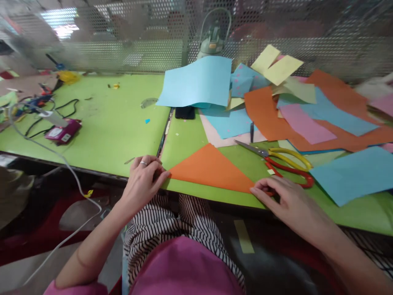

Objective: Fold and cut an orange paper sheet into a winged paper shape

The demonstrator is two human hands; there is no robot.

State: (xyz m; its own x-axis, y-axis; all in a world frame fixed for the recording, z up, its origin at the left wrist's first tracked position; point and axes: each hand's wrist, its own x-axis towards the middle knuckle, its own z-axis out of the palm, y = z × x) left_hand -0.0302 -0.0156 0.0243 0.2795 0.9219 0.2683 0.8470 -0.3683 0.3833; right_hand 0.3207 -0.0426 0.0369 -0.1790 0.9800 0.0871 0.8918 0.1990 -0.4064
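An orange paper folded into a triangle (210, 169) lies flat on the green table (113, 135) near its front edge. My left hand (144, 178), with a ring on one finger, pinches the triangle's left corner with curled fingers. My right hand (288, 200) presses its fingertips on the triangle's right corner, fingers bent down on the paper. Just behind my right hand lie scissors (281, 159) with yellow and red handles, blades pointing left.
A heap of coloured paper sheets (307, 106), blue, orange, pink and yellow, covers the table's right and back. A dark phone (184, 112) sits under a blue sheet (198, 82). Cables and a pink device (63, 132) lie at the left. A perforated metal screen (129, 45) closes the back.
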